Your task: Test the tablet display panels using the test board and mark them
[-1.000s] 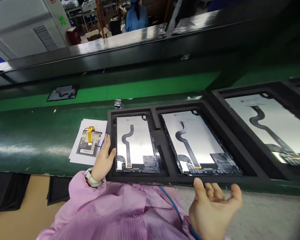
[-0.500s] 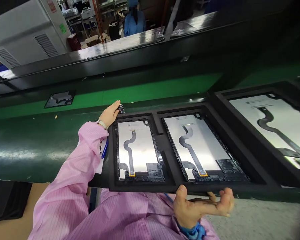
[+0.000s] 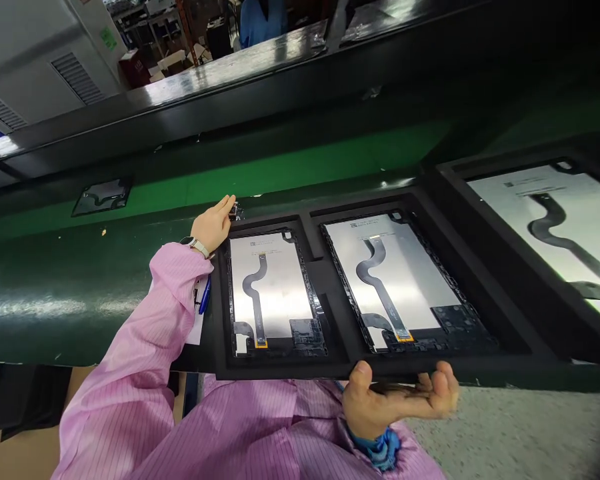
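My left hand (image 3: 213, 227) lies at the far left corner of a black foam tray (image 3: 334, 283), fingers stretched out side by side; its thumb is hidden. Some small shiny pieces (image 3: 237, 211) show by its fingertips; I cannot tell whether it touches them. At the tray's near edge is my right hand (image 3: 397, 403), palm up, with its thumb on the edge and the other fingers curled. Two tablet screen assemblies sit in the tray, a left one (image 3: 290, 287) and a right one (image 3: 410, 273), each with a silver back and a grey ribbon cable.
Another tray with a similar screen (image 3: 580, 220) stands at the right. A dark panel (image 3: 103, 196) lies far left on the green bench (image 3: 40, 267). A blue pen (image 3: 205, 295) and white paper (image 3: 194, 333) are beside my left forearm. A person in blue (image 3: 263, 23) is beyond the ledge.
The view has tilted and shifted slightly, so most things sit a little higher and the nearby ones further left. Both hands keep about the same places at the tray.
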